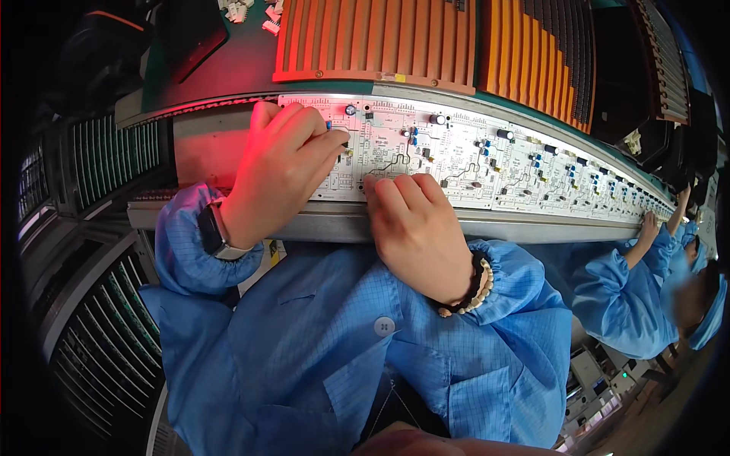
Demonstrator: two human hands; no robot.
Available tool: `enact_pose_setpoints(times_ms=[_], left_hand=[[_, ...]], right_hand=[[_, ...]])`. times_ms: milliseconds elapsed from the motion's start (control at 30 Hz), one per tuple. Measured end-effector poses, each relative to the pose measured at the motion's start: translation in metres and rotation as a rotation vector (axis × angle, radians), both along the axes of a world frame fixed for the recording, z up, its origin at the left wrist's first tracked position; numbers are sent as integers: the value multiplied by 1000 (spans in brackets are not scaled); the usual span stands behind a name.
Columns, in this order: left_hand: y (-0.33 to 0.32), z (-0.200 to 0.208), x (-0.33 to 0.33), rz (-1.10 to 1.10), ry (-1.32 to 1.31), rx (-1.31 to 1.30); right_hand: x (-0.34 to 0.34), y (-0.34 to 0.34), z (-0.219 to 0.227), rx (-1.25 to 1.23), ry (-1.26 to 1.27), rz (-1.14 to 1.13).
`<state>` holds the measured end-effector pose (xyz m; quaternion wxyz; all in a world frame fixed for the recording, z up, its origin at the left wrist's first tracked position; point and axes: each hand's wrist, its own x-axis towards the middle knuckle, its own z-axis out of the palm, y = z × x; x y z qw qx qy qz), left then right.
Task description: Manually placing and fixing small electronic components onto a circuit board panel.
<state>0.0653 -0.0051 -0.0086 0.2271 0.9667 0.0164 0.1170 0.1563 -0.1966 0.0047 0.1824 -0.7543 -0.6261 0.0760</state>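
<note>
Here's the scene: a conveyor [327,219] with metal rails cuts right across, and the worker leans over its near side in a blue checked smock [304,327]. Beyond the conveyor stands an orange slotted rack [372,45], and a yellow-orange slotted bin [525,45] with dark parts in its slots sits to the right of that. At the conveyor's far right end, a co-worker [631,304] in blue reaches in too. Lying along the conveyor runs a row of white printed circuit boards [475,194], and the action is at its left end. The left hand [281,156] arches over the leftmost board, thumb and forefinger drawn together beside a small dark component [345,142]; whether they grip it or merely touch it, I can't tell. The right hand [414,235] bends over the conveyor's near rail, fingers curled, tips tucked by the boards' near edge; whether anything is pinched there stays hidden. Careful work, this: I'd say a light, upright fingertip pinch serves best, with the right hand steadying the board's edge and the left knuckles clear of that cylindrical capacitor [350,110] toward the conveyor's far rail. Press straight, never sideways, is my call.
</note>
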Motion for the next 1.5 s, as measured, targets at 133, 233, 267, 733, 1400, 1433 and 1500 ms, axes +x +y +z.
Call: enact_pose_setpoints(times_ms=[133, 233, 267, 733, 1400, 1433, 1500], left_hand=[[0, 0, 3, -11, -1, -27], [1, 2, 4, -22, -5, -9], [1, 3, 5, -25, -4, -9], [-1, 8, 9, -140, -4, 165], [-23, 8, 18, -122, 17, 381], [-26, 9, 18, -123, 16, 381], [-30, 9, 17, -109, 26, 489]], right_hand=[[0, -1, -1, 17, 12, -10], [2, -1, -2, 17, -5, 7], [2, -2, -1, 13, -16, 9], [2, -5, -3, 19, -16, -8], [5, -12, -4, 13, 12, -34], [5, -12, -4, 12, 11, -34], [4, -11, -3, -24, 15, -6]])
